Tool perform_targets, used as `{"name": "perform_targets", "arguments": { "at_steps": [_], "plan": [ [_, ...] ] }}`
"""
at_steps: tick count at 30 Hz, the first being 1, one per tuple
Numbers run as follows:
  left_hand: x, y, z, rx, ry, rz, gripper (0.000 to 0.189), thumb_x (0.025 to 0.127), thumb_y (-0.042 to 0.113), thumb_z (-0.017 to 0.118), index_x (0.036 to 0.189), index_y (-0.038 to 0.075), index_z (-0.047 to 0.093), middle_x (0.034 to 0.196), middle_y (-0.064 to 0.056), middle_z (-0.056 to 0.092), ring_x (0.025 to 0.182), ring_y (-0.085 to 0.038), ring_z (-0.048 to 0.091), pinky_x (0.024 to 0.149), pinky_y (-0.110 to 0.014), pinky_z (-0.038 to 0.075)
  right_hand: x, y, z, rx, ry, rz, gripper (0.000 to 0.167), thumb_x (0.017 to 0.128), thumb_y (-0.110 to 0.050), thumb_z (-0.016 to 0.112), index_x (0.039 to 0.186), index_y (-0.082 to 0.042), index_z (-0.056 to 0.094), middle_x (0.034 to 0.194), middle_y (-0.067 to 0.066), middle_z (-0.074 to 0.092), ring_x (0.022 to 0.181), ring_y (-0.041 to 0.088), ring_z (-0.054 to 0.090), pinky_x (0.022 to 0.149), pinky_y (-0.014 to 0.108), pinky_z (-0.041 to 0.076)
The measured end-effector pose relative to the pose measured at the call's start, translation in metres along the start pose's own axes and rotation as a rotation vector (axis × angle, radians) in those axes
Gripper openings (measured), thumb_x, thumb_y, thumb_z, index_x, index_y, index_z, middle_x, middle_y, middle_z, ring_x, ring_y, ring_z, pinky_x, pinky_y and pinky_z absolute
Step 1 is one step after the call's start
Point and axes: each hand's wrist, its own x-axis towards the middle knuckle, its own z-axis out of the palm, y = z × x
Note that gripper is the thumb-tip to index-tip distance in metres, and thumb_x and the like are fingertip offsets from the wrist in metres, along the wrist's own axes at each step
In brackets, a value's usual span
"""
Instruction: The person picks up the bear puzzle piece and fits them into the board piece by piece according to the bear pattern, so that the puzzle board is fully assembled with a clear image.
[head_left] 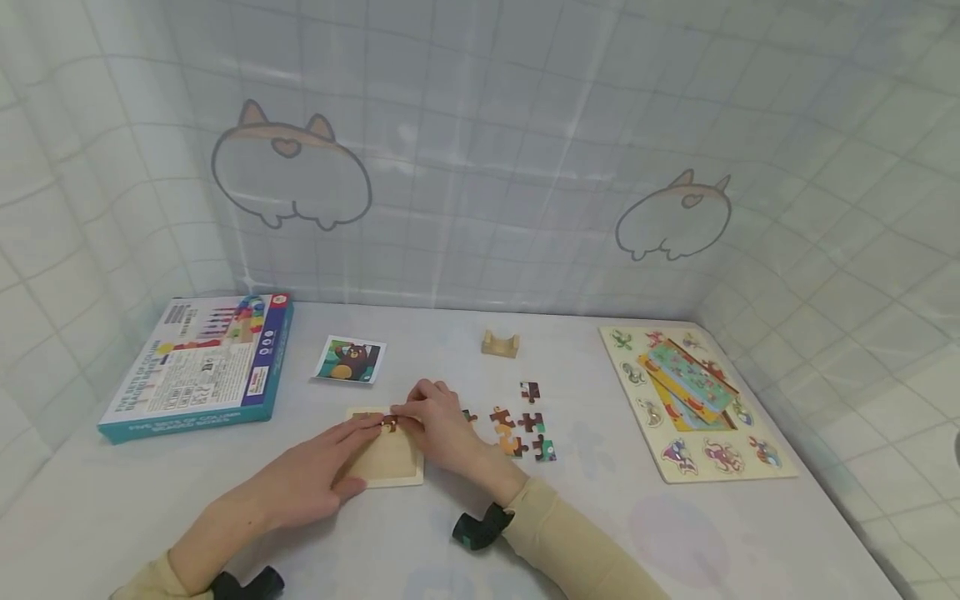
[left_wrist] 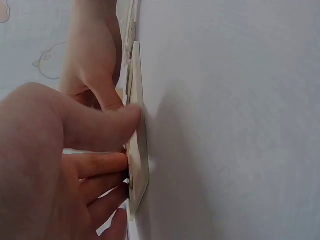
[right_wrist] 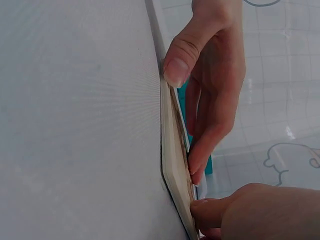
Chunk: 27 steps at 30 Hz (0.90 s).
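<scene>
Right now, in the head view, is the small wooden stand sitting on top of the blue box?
No, the wooden stand sits on the table, well right of the blue box.

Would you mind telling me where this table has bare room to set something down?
Bare cloth lies between the blue game box and the small wooden puzzle tray, and along the near edge beside the large animal puzzle board. It is crowded around the loose jigsaw pieces, beside both hands on the tray.
</scene>
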Motion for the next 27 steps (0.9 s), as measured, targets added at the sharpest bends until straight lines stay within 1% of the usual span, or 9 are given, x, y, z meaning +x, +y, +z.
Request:
{"name": "perform_targets", "arguments": {
  "at_steps": [2,4,6,8,12,16,18,22,27],
  "plan": [
    [0.0005,-0.0003,0.0004,-0.001,0.009,-0.006,0.071,0.095,0.045,0.064,0.155,0.018,0.038,0.16,-0.006,0.036,0.145,-0.035,0.037,0.111,-0.056,0.041,0.0007,-0.0007,-0.0004,0.002,0.0,0.006,0.022,0.098,-0.018,0.065,0.117,-0.016,0.076,0.1,-0.001,0.061,0.089,0.012,0.048,0.077,0.018,0.035],
    [0.0011,-0.0008,0.0011,0.019,0.025,0.011,0.073,0.095,0.051,0.061,0.156,0.02,0.036,0.16,-0.007,0.037,0.144,-0.037,0.038,0.109,-0.057,0.043,0.0013,-0.0014,-0.0014,0.013,0.0,0.015,0.022,0.098,-0.018,0.065,0.117,-0.016,0.076,0.1,-0.002,0.061,0.089,0.012,0.048,0.077,0.018,0.035],
    [0.0016,-0.0007,0.0022,0.039,0.039,0.036,0.072,0.096,0.053,0.059,0.156,0.02,0.036,0.159,-0.007,0.038,0.144,-0.037,0.038,0.107,-0.058,0.044,0.0017,-0.002,-0.0023,0.017,0.0,0.019,0.021,0.098,-0.018,0.065,0.116,-0.015,0.076,0.1,-0.002,0.061,0.089,0.012,0.049,0.076,0.018,0.036],
    [0.002,-0.0002,0.0029,0.054,0.048,0.057,0.07,0.096,0.052,0.059,0.155,0.02,0.038,0.158,-0.006,0.038,0.144,-0.037,0.038,0.107,-0.058,0.045,0.0018,-0.0022,-0.0029,0.026,0.0,0.026,0.021,0.098,-0.018,0.065,0.116,-0.015,0.077,0.1,-0.002,0.061,0.09,0.012,0.049,0.076,0.018,0.037],
    [0.0017,0.0021,0.0034,0.049,0.042,0.067,0.067,0.097,0.047,0.06,0.154,0.017,0.041,0.159,-0.005,0.036,0.146,-0.036,0.034,0.11,-0.057,0.042,0.001,-0.0018,-0.0029,0.036,0.005,0.04,0.02,0.098,-0.018,0.065,0.114,-0.014,0.077,0.1,-0.002,0.062,0.09,0.012,0.05,0.076,0.017,0.039],
    [0.001,0.0042,0.0036,0.03,0.017,0.07,0.067,0.099,0.042,0.059,0.156,0.014,0.036,0.164,-0.005,0.029,0.151,-0.034,0.025,0.115,-0.055,0.036,0.0003,-0.0009,-0.0017,0.054,0.01,0.046,0.02,0.098,-0.018,0.066,0.115,-0.014,0.077,0.099,-0.002,0.061,0.089,0.012,0.049,0.075,0.016,0.038],
    [0.0007,0.0046,0.0043,0.013,0.003,0.069,0.069,0.1,0.042,0.058,0.157,0.014,0.033,0.166,-0.004,0.025,0.152,-0.033,0.022,0.116,-0.055,0.033,0.0004,-0.0006,-0.0007,0.061,0.013,0.044,0.02,0.098,-0.017,0.066,0.115,-0.014,0.077,0.099,-0.002,0.061,0.088,0.012,0.049,0.074,0.015,0.038],
    [0.0002,0.0041,0.0053,-0.013,-0.009,0.063,0.069,0.1,0.042,0.056,0.158,0.014,0.03,0.166,-0.004,0.024,0.152,-0.032,0.025,0.117,-0.055,0.033,0.0007,-0.0006,0.0009,0.065,0.021,0.035,0.02,0.097,-0.016,0.067,0.114,-0.013,0.077,0.099,-0.001,0.061,0.088,0.012,0.048,0.073,0.015,0.037],
    [-0.001,0.0035,0.0065,-0.002,0.002,0.061,0.069,0.1,0.04,0.058,0.158,0.016,0.03,0.166,-0.003,0.025,0.151,-0.03,0.027,0.117,-0.053,0.034,0.0002,-0.0016,0.0014,0.059,0.041,0.022,0.019,0.096,-0.015,0.068,0.112,-0.013,0.077,0.097,-0.001,0.061,0.086,0.013,0.049,0.073,0.017,0.037]
  ]
}}
